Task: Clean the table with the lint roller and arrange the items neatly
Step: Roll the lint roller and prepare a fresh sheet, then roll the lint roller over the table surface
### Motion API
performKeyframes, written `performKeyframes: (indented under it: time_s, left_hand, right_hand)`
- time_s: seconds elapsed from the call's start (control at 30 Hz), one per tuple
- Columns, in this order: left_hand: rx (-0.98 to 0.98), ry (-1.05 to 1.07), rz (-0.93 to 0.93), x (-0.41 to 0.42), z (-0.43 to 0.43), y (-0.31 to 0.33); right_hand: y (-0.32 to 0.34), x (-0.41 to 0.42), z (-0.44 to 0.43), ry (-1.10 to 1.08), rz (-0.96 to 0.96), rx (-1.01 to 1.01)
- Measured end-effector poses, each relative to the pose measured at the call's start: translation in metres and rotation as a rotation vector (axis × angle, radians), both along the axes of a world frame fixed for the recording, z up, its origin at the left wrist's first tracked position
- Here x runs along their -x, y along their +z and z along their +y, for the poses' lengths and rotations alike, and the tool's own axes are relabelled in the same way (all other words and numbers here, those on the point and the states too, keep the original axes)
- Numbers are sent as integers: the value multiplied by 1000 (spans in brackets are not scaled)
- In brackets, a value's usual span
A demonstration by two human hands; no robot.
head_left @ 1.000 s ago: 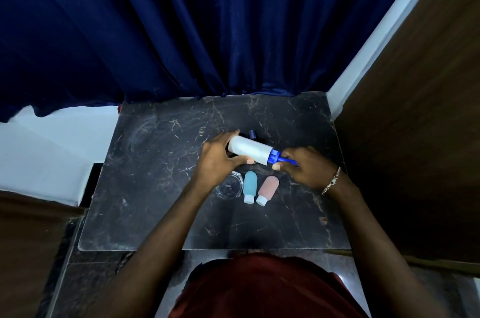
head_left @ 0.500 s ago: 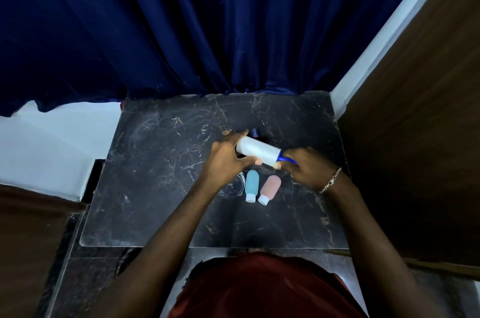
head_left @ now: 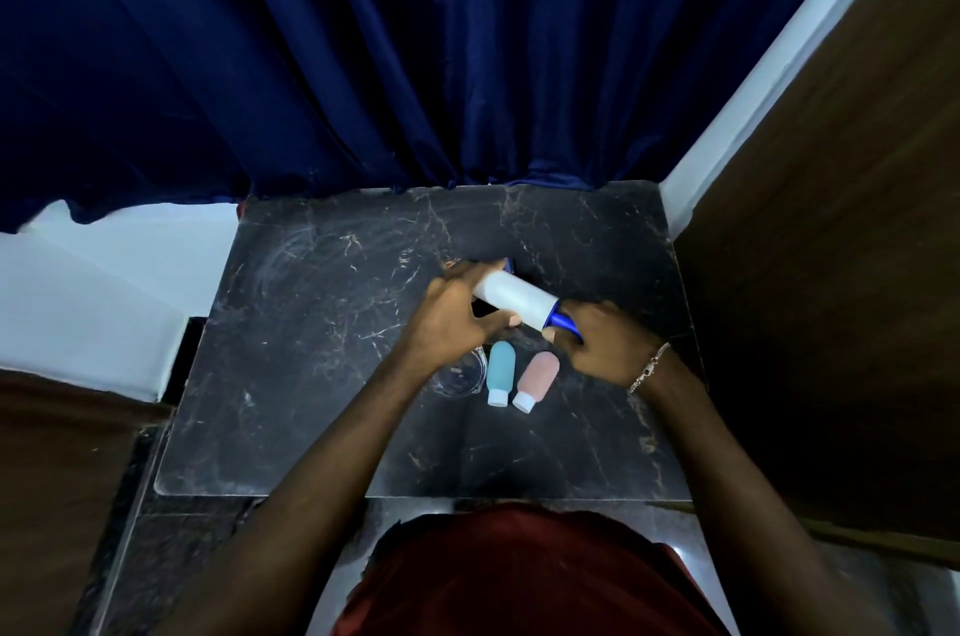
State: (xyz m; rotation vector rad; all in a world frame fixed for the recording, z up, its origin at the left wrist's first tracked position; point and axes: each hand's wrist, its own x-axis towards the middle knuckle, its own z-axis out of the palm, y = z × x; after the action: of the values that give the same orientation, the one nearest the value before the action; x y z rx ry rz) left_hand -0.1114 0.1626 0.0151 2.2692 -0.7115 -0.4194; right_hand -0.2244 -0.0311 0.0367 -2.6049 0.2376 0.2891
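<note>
Lint roller [head_left: 517, 300] sits in both hands above the middle of the counter [head_left: 311, 375], tilted, its white roll toward the left and its blue handle toward the right. In the head view, the left hand [head_left: 457, 318] grips the roll's far end while the right hand [head_left: 602, 349] is clenched on the handle. Cleaning looks barely begun: smudges show on the dark marble. A blue bottle [head_left: 500, 373] and pink bottle [head_left: 537, 381] lie side by side, beside a clear glass dish [head_left: 460, 378], seemingly awaiting final arranging.
</note>
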Motion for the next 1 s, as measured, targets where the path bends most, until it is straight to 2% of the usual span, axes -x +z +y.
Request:
performKeyframes:
  time_s: [0.3, 0.47, 0.57, 0.8, 1.0]
  left_hand:
    - [7, -76, -87, -21, -21, -7]
    - [-38, -86, -14, -33, -31, -6]
    - [-115, -80, -33, -41, -31, -10]
    - [-219, -59, -136, -59, -19, -25]
    - [-273, -25, -166, -70, -1, -35]
  right_hand:
    - [-31, -2, -24, -105, -38, -171]
    - [-71, -22, -42, -288, -22, -199]
    - [-97, -37, -62, -451, 15, -208]
    - [-130, -61, -121, -735, 59, -87]
    - [-137, -67, -144, -784, 98, 116]
